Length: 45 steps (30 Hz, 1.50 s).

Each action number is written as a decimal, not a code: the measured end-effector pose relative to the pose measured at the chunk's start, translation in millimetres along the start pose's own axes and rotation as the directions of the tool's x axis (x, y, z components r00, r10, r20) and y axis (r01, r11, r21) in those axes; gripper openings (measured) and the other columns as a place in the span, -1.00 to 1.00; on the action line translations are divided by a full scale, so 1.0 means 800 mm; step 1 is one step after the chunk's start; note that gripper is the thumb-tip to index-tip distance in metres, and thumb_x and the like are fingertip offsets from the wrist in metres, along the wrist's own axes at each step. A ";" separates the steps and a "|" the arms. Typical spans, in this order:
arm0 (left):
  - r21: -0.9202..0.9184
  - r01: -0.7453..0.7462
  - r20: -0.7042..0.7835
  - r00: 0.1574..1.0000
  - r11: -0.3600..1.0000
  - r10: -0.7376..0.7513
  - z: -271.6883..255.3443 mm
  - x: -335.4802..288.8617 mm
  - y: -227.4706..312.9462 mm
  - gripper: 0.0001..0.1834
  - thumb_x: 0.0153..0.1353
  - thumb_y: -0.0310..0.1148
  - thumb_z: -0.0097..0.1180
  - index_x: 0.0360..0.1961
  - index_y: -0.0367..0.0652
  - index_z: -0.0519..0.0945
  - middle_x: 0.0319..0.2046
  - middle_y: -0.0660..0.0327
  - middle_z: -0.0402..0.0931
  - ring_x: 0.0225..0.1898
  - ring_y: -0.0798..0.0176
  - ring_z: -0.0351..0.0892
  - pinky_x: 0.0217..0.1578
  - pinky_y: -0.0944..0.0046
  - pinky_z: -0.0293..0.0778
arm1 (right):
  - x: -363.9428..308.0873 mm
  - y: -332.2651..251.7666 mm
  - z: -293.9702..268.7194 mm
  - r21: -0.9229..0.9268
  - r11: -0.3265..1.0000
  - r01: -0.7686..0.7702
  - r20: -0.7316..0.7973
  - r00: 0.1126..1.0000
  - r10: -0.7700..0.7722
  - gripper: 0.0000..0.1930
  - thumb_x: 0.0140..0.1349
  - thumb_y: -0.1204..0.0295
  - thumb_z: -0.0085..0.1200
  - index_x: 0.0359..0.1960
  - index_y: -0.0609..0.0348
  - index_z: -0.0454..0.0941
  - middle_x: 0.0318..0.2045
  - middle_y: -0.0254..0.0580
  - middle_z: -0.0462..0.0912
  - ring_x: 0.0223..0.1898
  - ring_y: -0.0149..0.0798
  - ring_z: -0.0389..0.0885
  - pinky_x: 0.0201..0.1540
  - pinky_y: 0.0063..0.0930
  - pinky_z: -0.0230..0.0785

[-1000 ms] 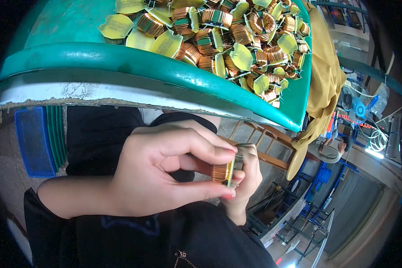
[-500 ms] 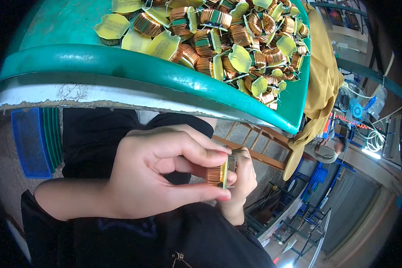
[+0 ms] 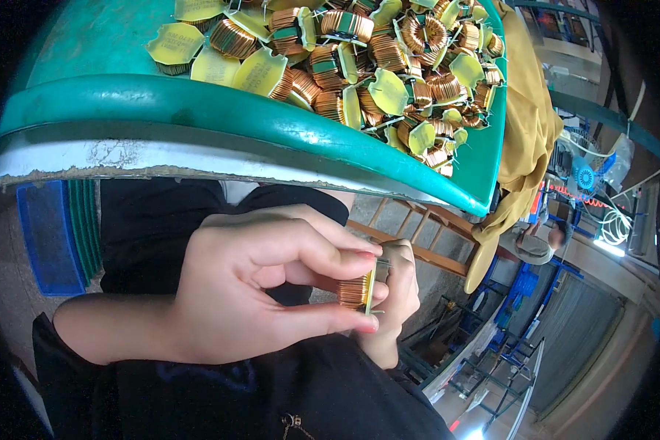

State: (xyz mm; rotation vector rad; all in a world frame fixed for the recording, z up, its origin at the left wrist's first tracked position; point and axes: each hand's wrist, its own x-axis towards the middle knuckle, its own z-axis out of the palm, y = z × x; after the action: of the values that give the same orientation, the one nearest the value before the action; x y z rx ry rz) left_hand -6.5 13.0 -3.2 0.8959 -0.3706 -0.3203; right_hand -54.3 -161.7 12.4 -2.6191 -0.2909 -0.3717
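My left hand (image 3: 246, 282) pinches a copper-wound toroid coil (image 3: 353, 293) between thumb and fingers, in front of my body and below the table edge. The coil sits on its side, with a thin yellow base plate facing right and fine wire leads sticking out past it. My right hand (image 3: 398, 290) is closed just beyond the plate, its fingers curled against the lead side. Whatever lies inside that hand is hidden behind the coil and my left fingers.
A green tray (image 3: 147, 94) on the table holds many similar coils (image 3: 425, 35) with yellow plates, piled toward its right. A blue crate (image 3: 45, 238) stands at lower left. Mustard cloth (image 3: 524, 117), a wooden chair (image 3: 425, 235) and a distant person (image 3: 539, 246) are on the right.
Both hands keep nearly the same hold on the coil. The tray and its pile appear slightly shifted to the left and up in the picture.
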 end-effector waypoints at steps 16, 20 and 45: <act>-0.151 0.056 -0.101 0.992 0.987 -0.071 0.002 0.001 -0.005 -0.47 -0.32 -0.76 0.39 -0.25 -0.30 0.46 -0.19 0.00 0.44 -0.16 0.12 0.56 -0.20 0.29 0.60 | -0.001 0.009 -0.012 0.416 0.896 -0.157 0.131 0.985 0.112 -0.58 0.34 0.11 -0.20 -0.34 0.31 0.39 -0.49 -0.07 0.42 -0.51 -0.19 0.33 -0.41 -0.37 0.26; -0.109 0.038 -0.103 0.993 0.993 -0.050 0.001 0.001 -0.008 -0.46 -0.33 -0.76 0.41 -0.25 -0.29 0.47 -0.22 0.05 0.43 -0.16 0.14 0.56 -0.19 0.29 0.60 | -0.004 0.005 -0.012 0.437 0.884 -0.166 0.187 0.978 0.091 -0.58 0.35 0.11 -0.20 -0.33 0.32 0.40 -0.48 -0.07 0.43 -0.49 -0.18 0.33 -0.39 -0.36 0.26; 0.198 -0.094 -0.062 0.992 0.976 0.108 0.002 0.003 -0.006 -0.50 -0.35 -0.65 0.46 -0.29 -0.28 0.52 -0.25 0.03 0.54 -0.28 0.19 0.61 -0.31 0.38 0.57 | -0.015 0.001 -0.008 0.241 0.970 -0.015 0.052 0.999 0.002 -0.55 0.31 0.07 -0.15 -0.41 0.30 0.41 -0.53 -0.11 0.43 -0.55 -0.18 0.33 -0.45 -0.37 0.28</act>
State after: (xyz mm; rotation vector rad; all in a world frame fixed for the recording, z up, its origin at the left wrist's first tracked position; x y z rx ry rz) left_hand -5.3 8.0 -5.8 1.0738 -0.3842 -0.1584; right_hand -66.8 -167.0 13.8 -2.3918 -0.3206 -0.2489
